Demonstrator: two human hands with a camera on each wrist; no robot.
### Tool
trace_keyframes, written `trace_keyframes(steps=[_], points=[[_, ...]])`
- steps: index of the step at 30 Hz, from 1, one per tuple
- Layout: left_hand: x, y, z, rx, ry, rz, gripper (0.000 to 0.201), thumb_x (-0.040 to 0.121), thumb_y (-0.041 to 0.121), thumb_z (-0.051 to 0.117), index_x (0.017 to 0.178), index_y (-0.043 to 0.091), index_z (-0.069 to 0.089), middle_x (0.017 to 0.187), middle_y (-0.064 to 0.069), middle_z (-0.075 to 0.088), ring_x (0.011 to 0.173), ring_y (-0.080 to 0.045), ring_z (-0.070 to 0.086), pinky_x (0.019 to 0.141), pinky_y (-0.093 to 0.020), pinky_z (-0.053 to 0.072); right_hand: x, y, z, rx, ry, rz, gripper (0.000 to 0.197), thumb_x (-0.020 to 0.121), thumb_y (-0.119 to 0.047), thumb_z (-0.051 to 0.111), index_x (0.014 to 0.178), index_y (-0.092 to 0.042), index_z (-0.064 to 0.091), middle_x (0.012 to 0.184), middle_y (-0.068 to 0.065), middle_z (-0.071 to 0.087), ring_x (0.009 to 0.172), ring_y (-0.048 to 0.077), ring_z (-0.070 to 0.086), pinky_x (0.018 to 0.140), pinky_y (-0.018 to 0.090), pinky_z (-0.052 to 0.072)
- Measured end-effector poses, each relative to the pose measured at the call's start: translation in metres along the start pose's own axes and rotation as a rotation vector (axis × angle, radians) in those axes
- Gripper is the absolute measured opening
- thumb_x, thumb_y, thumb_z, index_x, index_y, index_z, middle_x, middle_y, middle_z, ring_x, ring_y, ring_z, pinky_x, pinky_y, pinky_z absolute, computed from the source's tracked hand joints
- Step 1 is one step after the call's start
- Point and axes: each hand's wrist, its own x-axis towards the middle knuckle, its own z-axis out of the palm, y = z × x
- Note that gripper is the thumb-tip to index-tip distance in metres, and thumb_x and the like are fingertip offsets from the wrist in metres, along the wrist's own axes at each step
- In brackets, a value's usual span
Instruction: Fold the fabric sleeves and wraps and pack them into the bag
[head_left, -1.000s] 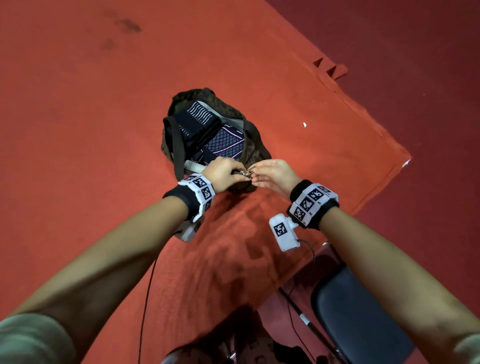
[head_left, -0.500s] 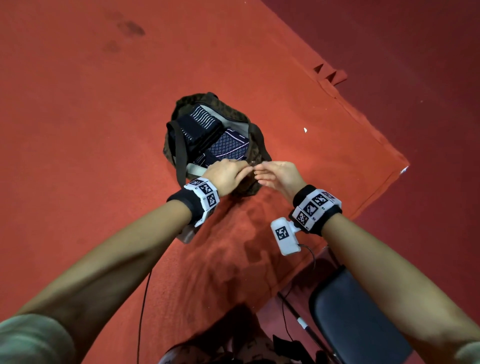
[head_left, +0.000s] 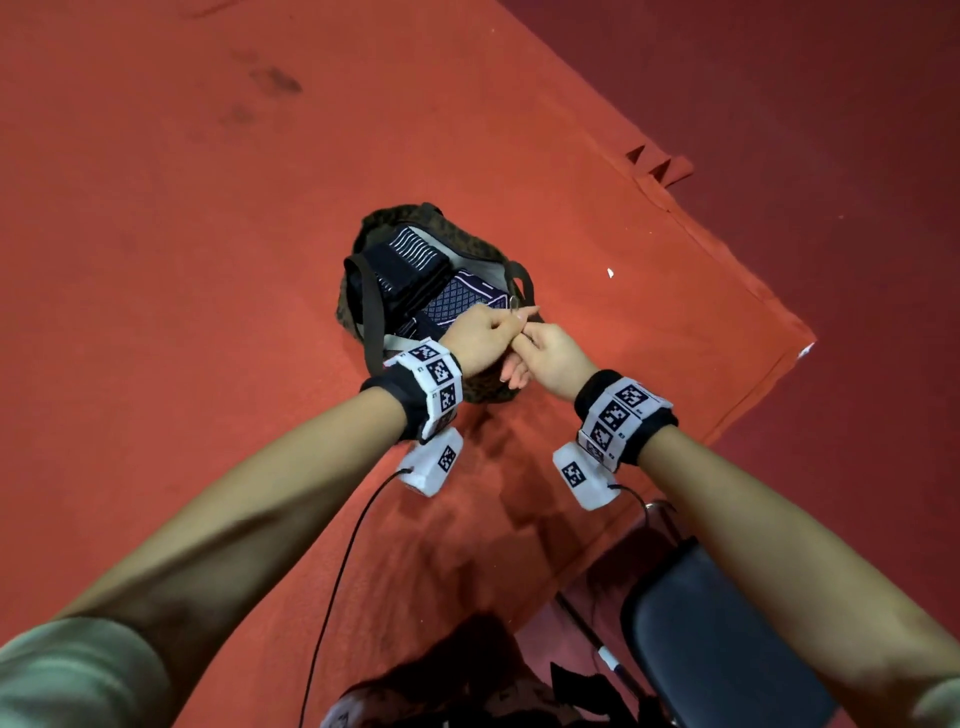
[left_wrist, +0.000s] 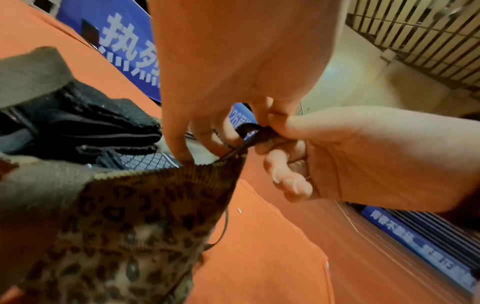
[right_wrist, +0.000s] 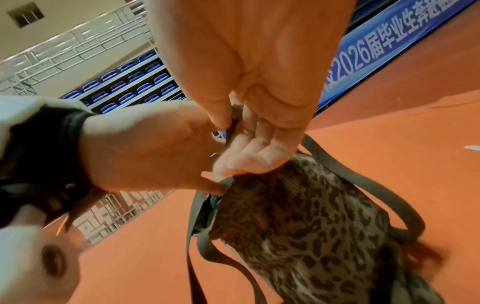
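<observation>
Head view is showing me both hands meeting at the near corner of the leopard-print bag (head_left: 483, 387): my right hand (head_left: 545, 356) is pinching the rim end, my left hand (head_left: 483, 343) is pinching the zipper pull (head_left: 514, 303). Beyond them, the folded sleeves and wraps (head_left: 415, 270) are lying inside. I judge I am starting the zip; keeping the rim taut and fabric clear should help.

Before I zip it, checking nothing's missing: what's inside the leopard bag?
Folded dark fabrics fill the leopard bag: a striped piece and a diamond-patterned piece. Anything beneath them is covered.
</observation>
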Motion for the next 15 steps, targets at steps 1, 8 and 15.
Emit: trace_keyframes(steps=[1,8,15], points=[[0.003,-0.004,0.004,-0.033,0.053,0.012,0.035,0.099,0.019,0.044,0.083,0.003,0.071,0.104,-0.010,0.071,0.109,-0.010,0.060,0.099,-0.022,0.040,-0.001,0.000,-0.004,-0.020,-0.002,0.000,0.022,0.099,-0.006,0.033,0.091,-0.004,0.054,0.059,0.010,0.061,0.041,0.009,0.056,0.047,0.022,0.048],[0.021,-0.025,-0.010,0.082,0.309,-0.122,0.056,0.095,0.028,0.053,0.041,0.019,0.042,0.044,0.012,0.039,0.050,-0.008,0.042,0.065,-0.030,0.037,-0.014,0.004,-0.034,0.002,0.054,-0.019,0.031,0.097,-0.007,0.043,0.066,-0.009,0.051,0.045,0.001,0.052,0.037,0.011,0.046,0.044,0.018,0.040],[0.049,-0.010,-0.048,0.434,0.543,-0.161,0.036,0.096,0.036,0.048,0.078,0.010,0.066,0.098,-0.008,0.062,0.097,-0.033,0.057,0.077,-0.036,0.043,-0.009,0.008,-0.069,0.119,0.165,-0.018,0.034,0.095,-0.007,0.047,0.062,-0.012,0.051,0.040,-0.005,0.045,0.035,0.008,0.037,0.041,0.018,0.033]])
